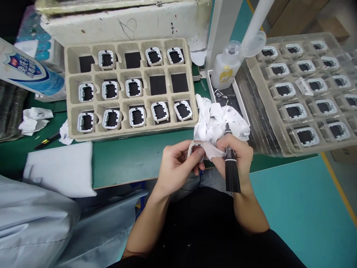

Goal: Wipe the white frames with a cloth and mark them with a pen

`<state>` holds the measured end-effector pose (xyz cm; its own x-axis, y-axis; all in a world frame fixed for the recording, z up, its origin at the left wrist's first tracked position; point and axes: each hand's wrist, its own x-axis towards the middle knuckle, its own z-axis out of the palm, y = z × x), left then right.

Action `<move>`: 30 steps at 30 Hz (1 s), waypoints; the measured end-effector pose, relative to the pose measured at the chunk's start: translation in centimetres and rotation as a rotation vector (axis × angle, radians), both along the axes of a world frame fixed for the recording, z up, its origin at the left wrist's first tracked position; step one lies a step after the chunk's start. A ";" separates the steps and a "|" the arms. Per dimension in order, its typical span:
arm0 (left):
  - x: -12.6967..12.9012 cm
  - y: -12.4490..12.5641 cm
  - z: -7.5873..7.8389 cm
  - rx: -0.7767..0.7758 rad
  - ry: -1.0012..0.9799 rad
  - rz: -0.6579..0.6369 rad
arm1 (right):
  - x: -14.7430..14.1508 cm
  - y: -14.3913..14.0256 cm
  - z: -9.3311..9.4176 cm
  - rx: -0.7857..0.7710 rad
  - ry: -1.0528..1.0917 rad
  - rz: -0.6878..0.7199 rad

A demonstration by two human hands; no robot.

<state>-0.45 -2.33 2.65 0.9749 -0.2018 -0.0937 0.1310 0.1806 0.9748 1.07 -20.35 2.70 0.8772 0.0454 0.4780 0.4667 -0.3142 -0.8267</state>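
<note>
Frame (191, 146), pale with rounded corners, is pinched by the left hand (176, 163), the right hand (241, 153) gripping a black marker (231, 168).

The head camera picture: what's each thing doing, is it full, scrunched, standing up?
Pale rounded-square frame: held in the left hand.
Black cylindrical marker: held in the right hand.
Beige rectangular moulded tray: partly filled.
White cloth: crumpled, dark-spotted.
Translucent bottle with yellow label: upright.
Clear rectangular plastic trays: stacked.
White square pad: lying flat.
</note>
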 end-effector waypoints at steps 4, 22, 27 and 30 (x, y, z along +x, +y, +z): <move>-0.1 0.0 -0.1 0.076 -0.074 0.024 | 0.1 0.1 0.5 0.016 0.003 0.030; 0.2 -0.5 0.2 0.130 -0.060 0.006 | -0.3 -0.2 -0.6 0.135 -0.014 -0.067; 0.2 -0.3 0.5 -0.003 0.056 -0.015 | -0.5 0.1 -0.3 0.145 0.028 -0.160; 0.3 -0.3 0.5 -0.063 0.090 -0.001 | -0.4 0.2 -0.4 0.115 0.032 -0.134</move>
